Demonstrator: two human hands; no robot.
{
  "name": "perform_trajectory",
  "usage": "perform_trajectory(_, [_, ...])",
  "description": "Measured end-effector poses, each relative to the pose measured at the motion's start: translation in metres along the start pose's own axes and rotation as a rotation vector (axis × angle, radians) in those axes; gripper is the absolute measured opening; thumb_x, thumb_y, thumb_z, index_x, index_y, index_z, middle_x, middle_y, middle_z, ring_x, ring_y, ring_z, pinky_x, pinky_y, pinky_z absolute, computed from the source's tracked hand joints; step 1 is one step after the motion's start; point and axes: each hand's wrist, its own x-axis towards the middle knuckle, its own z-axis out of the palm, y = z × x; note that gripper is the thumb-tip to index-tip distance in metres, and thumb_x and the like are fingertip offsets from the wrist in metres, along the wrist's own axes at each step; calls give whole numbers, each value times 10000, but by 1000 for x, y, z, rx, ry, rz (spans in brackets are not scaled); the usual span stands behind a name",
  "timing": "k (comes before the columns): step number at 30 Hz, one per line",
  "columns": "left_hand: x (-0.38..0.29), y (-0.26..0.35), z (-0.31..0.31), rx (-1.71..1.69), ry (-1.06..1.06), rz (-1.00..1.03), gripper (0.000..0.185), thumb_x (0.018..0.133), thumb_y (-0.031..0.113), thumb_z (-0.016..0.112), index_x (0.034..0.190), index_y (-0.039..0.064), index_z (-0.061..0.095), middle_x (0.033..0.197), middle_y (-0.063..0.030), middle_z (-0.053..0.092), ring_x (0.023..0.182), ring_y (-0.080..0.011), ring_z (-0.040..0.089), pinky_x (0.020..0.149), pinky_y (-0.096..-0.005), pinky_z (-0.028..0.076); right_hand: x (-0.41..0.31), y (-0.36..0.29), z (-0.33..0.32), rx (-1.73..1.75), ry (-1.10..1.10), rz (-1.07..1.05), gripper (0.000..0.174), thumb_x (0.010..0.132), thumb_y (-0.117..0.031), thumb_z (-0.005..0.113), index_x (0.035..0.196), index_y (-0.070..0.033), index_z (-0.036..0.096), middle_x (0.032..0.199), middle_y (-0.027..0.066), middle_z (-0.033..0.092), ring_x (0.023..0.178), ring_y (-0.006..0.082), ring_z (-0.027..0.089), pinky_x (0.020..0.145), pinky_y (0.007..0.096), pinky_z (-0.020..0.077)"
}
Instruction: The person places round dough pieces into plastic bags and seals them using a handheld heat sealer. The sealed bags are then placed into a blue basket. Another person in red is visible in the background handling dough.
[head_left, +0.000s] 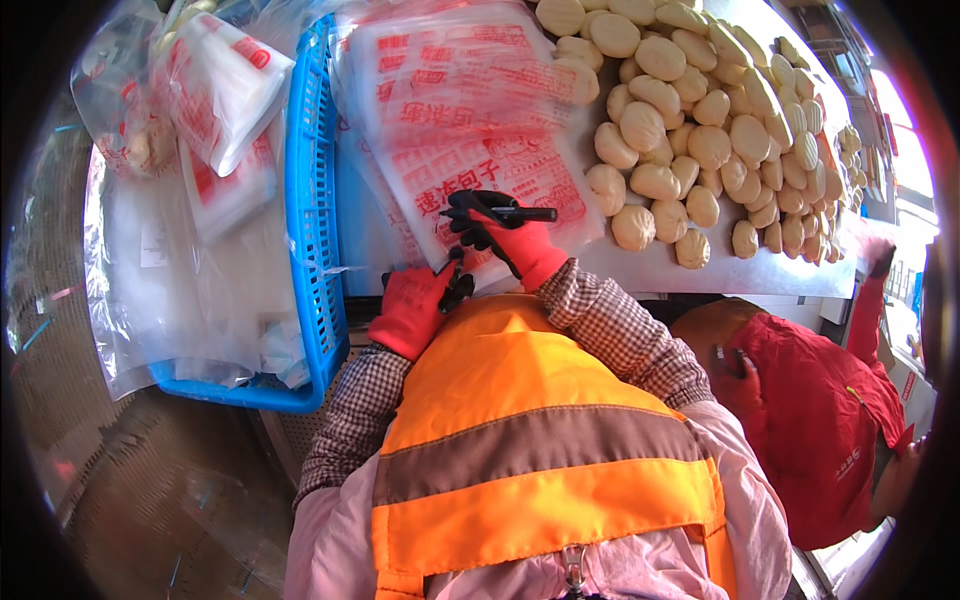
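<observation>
My right hand (516, 244), in a red glove with black-coated fingers, holds a black marker pen (529, 214). The pen lies nearly level over a stack of clear plastic bags (525, 169) with red print, its narrow end pointing left. My left hand (424, 300), gloved the same way, rests at the near edge of the stack with its fingers bent. Whether those fingers pinch a bag is hidden by the glove. More printed bags (450, 67) overlap at the far side of the stack, partly blurred.
Left of the stack stands a blue plastic basket (319, 225) with folded printed bags (221, 82) and clear plastic film (202, 300). Many pale stuffed buns (712, 146) are heaped on the metal table (660, 279) at right. A co-worker in a red jacket (817, 427) is close on my right.
</observation>
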Motion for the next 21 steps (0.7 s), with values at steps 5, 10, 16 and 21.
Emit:
perform_trajectory(5, [8, -3, 10, -71, 72, -52, 347, 829, 285, 689, 1131, 115, 674, 823, -157, 655, 823, -350, 641, 720, -469, 479, -29, -34, 0, -58, 27, -169, 390, 1013, -254, 545, 1315, -8, 566, 1042, 110, 719, 810, 158, 672, 689, 262, 518])
perform_trajectory(10, [16, -4, 12, -257, 62, -159, 125, 841, 161, 630, 896, 79, 708, 823, -190, 672, 828, -385, 658, 716, -476, 514, -56, -56, -9, -37, 89, -250, 397, 1021, -265, 508, 1301, 10, 568, 1026, 115, 717, 806, 167, 666, 697, 269, 517])
perform_trajectory(16, [16, 18, -13, -500, 176, -352, 169, 930, 229, 593, 949, 105, 707, 870, -180, 689, 828, -367, 665, 721, -424, 517, -81, -62, -21, 31, 129, -384, 485, 1009, -352, 492, 1324, 13, 542, 1056, 138, 707, 794, 183, 664, 693, 271, 506])
perform_trajectory(21, [19, -14, 0, -1056, 459, -396, 194, 973, 250, 594, 960, 83, 691, 778, -42, 669, 630, -147, 622, 574, -306, 483, -109, -71, -29, 66, 266, -463, 443, 1020, -305, 489, 1283, 43, 565, 1012, 142, 718, 772, 189, 674, 641, 254, 464])
